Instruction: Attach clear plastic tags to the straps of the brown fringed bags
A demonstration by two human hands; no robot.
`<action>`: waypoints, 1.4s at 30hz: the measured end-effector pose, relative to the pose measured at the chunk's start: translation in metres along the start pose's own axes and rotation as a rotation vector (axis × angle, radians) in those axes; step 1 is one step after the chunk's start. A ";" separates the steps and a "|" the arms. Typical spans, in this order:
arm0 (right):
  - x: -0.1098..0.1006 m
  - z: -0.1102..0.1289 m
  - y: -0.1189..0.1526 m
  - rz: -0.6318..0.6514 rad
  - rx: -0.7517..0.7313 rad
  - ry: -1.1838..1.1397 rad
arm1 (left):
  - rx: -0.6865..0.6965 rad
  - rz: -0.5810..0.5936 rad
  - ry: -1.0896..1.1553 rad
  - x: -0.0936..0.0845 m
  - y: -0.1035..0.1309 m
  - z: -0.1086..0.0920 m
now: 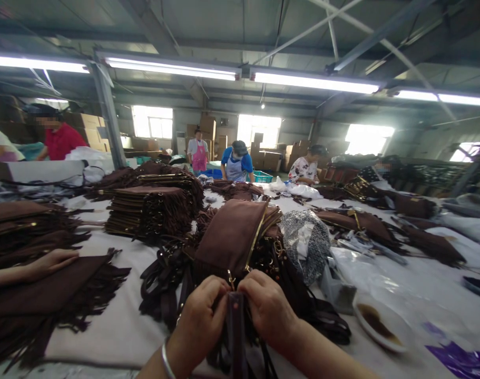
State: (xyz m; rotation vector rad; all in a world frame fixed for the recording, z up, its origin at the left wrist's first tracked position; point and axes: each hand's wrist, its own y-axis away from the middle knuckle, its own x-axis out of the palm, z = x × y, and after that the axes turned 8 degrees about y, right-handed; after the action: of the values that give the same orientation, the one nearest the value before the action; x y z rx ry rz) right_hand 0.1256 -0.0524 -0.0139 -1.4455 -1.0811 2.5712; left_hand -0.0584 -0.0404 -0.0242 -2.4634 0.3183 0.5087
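Brown suede bag (234,237) lies at lower centre on the white table (121,326); both hands pinch its dark strap (236,321), left hand (202,321) and right hand (269,310) clenched round it. Bag stacks (148,210) stand upper left, a co-worker's hand (52,261) far left. No writing is legible.

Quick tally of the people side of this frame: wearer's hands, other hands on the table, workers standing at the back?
Wearer's hands: 2, left hand and right hand, both pinching a brown strap below a brown bag
Co-worker's hand on a fringed bag: 1
Workers at the back: 4
Total: 7
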 end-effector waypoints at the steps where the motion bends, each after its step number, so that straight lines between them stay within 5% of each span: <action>1: -0.001 0.002 -0.003 -0.013 -0.032 0.069 | 0.035 -0.018 -0.024 -0.002 -0.004 -0.002; 6: 0.003 0.004 0.000 -0.029 0.024 0.041 | 0.161 -0.062 -0.158 -0.009 -0.012 -0.004; 14: 0.029 0.003 0.024 0.032 0.260 -0.279 | 0.160 0.237 -0.204 -0.016 -0.011 -0.002; 20: 0.036 0.002 0.021 0.018 0.374 -0.384 | 0.263 0.221 -0.301 -0.020 -0.017 -0.001; 29: 0.031 -0.002 0.017 -0.096 0.093 -0.171 | 0.286 0.304 -0.302 -0.021 -0.026 -0.008; 35: 0.035 0.000 0.008 -0.094 0.238 -0.155 | 0.190 0.238 -0.179 -0.016 -0.028 -0.002; 42: 0.042 0.009 0.007 -0.062 0.406 -0.381 | -0.038 -0.020 -0.033 -0.005 -0.004 0.014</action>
State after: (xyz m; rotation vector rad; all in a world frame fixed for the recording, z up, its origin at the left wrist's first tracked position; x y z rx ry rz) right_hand 0.0963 -0.0497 -0.0466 -0.8448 -0.5491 2.8647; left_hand -0.0651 -0.0287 -0.0306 -2.4893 0.2724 0.5508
